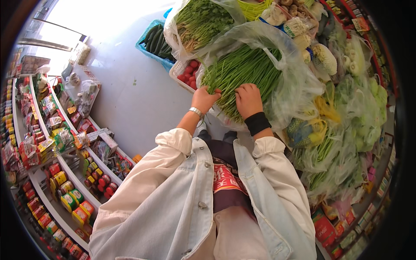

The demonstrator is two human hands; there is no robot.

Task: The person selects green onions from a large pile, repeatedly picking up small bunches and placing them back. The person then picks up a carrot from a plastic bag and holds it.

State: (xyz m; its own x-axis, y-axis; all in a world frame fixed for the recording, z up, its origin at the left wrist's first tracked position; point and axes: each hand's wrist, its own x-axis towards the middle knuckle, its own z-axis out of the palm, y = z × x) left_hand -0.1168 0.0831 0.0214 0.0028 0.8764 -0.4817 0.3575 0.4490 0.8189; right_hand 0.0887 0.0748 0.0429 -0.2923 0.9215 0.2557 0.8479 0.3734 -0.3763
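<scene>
A heap of long, thin green stalks [247, 74], which look like garlic chives, lies in a wide-open clear plastic bag [297, 81]. My left hand [207, 100], with a metal-band watch at the wrist, pinches a few leafy green strands [213, 79] at the heap's left edge. Beside it, my right hand [249, 101] has its fingers curled against the lower ends of the stalks. A black band [257, 123] circles the right wrist. Whether the right fingertips grip any stalks is hidden by the back of the hand.
Leafy herbs [204, 22] fill another bag behind. Red tomatoes [189, 74] sit in a white basket, and cucumbers [157, 40] in a blue-lined crate. Bagged vegetables [344, 126] crowd the right side. Shelves of jars [73, 198] stand left, beyond the grey floor [120, 78].
</scene>
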